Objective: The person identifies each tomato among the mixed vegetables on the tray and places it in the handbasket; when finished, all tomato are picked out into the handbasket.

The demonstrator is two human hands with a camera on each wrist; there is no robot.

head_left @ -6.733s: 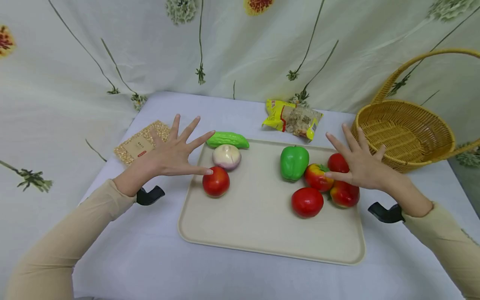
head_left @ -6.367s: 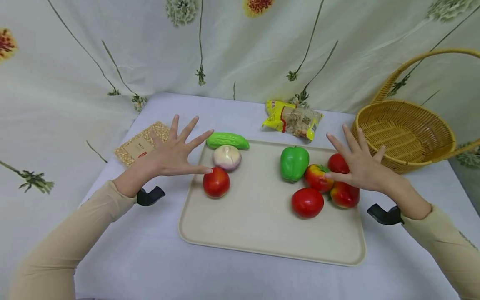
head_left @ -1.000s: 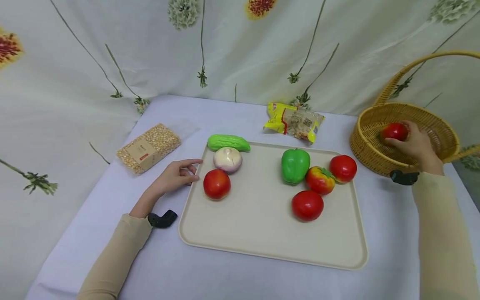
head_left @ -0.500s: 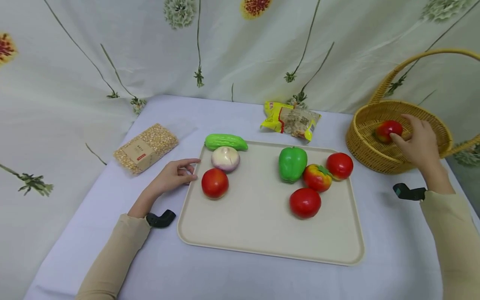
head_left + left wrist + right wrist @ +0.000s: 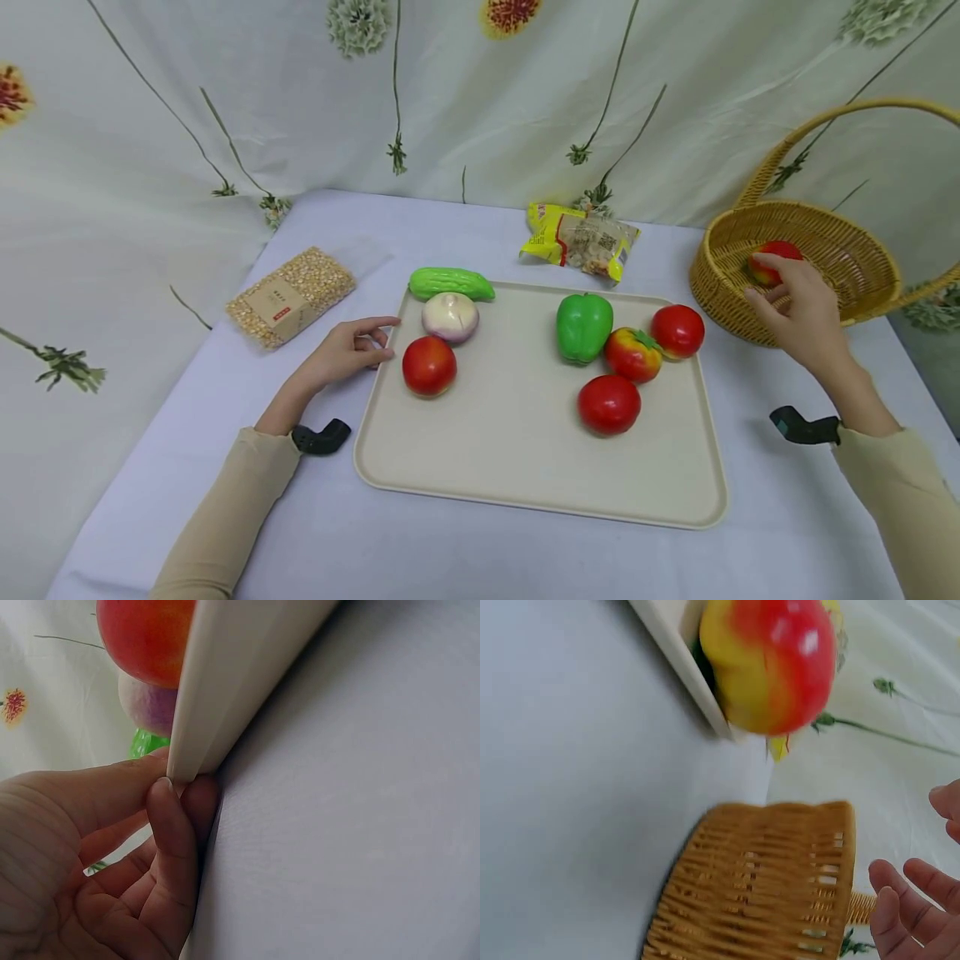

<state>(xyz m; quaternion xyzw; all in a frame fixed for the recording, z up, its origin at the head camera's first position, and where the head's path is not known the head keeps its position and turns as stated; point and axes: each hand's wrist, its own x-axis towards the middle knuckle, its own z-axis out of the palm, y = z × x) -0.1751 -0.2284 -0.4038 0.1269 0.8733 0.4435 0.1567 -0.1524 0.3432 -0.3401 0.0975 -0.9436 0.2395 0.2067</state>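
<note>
My left hand [image 5: 348,352] pinches the left rim of the beige tray [image 5: 517,483]; the left wrist view shows thumb and fingers at the tray's edge [image 5: 217,697]. Over the near side of the wicker basket [image 5: 731,292] is my right hand [image 5: 806,312], fingers loosely bent and nothing between them. Behind its fingertips a red-and-yellow fruit [image 5: 780,249] lies inside the basket, partly hidden by the hand. In the right wrist view, spread fingers [image 5: 922,900] show beside the basket wall [image 5: 757,885].
On the tray's left are a red tomato [image 5: 429,367], a purple-white onion [image 5: 450,317] and a green bumpy gourd [image 5: 452,284]. A green bell pepper [image 5: 584,328] and several red fruits [image 5: 609,405] lie right. A corn kernel pack [image 5: 291,297] and yellow snack bag [image 5: 581,242] lie beyond.
Earlier both hands were spread above the tray. The right hand has carried the red-and-yellow fruit from the tray into the basket, let go and drawn back. The left has settled on the tray's rim.
</note>
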